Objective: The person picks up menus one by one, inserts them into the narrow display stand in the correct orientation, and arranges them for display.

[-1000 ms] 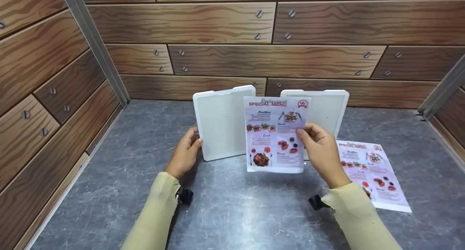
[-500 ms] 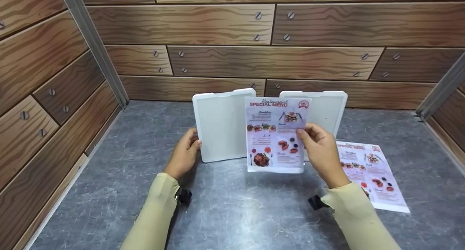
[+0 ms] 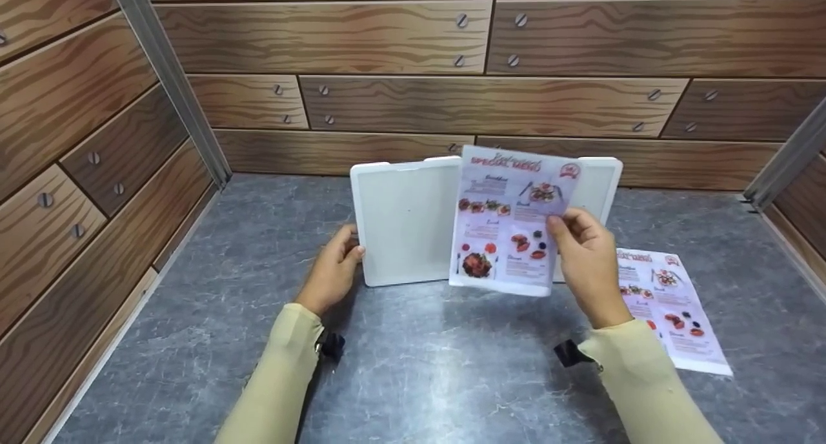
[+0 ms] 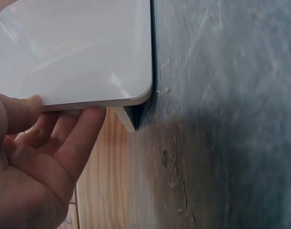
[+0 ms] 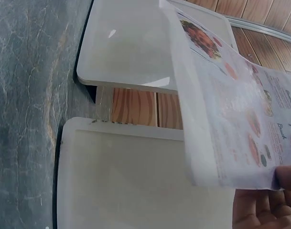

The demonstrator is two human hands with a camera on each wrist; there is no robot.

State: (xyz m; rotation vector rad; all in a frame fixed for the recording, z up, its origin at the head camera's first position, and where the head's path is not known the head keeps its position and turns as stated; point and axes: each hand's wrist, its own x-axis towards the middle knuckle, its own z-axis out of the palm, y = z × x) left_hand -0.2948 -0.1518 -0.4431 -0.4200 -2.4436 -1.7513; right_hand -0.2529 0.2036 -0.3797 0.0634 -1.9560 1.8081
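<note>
The raised menu (image 3: 506,223) has one board (image 3: 406,224) at nine o'clock, another board (image 3: 595,182) behind. A second menu (image 3: 674,308) lies at four o'clock.

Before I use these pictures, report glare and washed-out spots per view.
Head: pale sheen on the table; left wrist: streaks and a glint on the left white board; right wrist: glints on that board, the held menu partly washed out.

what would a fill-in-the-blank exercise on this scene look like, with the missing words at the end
The right hand pinches a printed sheet titled Restaurant SPECIAL ____.
The left hand grips the left panel, whose rim is coloured ____.
A second sheet lies on the grey tabletop toward the person's ____ side.

Missing words: menu; white; right.
</note>
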